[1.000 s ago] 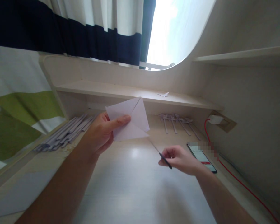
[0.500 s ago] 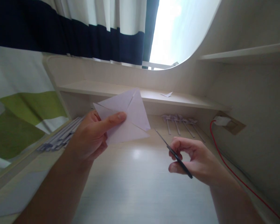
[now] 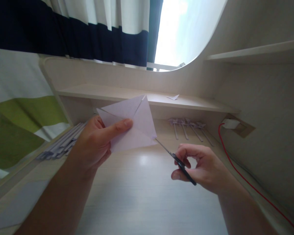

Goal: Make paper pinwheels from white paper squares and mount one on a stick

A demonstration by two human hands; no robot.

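Note:
A square of white paper [image 3: 143, 122] is pinched in my left hand [image 3: 98, 137], thumb on top and the other fingers mostly hidden behind it. Slits run inward from corners of the square. My right hand [image 3: 198, 166] grips a pair of black-handled scissors [image 3: 180, 163], fingers in the handles. The tips of the blades touch the paper's lower right corner, which looks slightly lifted there. How far apart the blades are is hard to see from this angle.
Several paper pinwheels on sticks [image 3: 186, 125] lie at the back right under the shelf [image 3: 127, 93]. A small folded paper piece [image 3: 173, 97] rests on that shelf. Several rolled paper sticks [image 3: 63, 142] are stacked at left, near a flat sheet [image 3: 19, 202]. A red cable [image 3: 235, 166] hangs from a plug at right.
My right hand has moved the scissors a little left, bringing the blade tips from beside the paper to its lower right corner. My left hand still holds the paper nearly in place.

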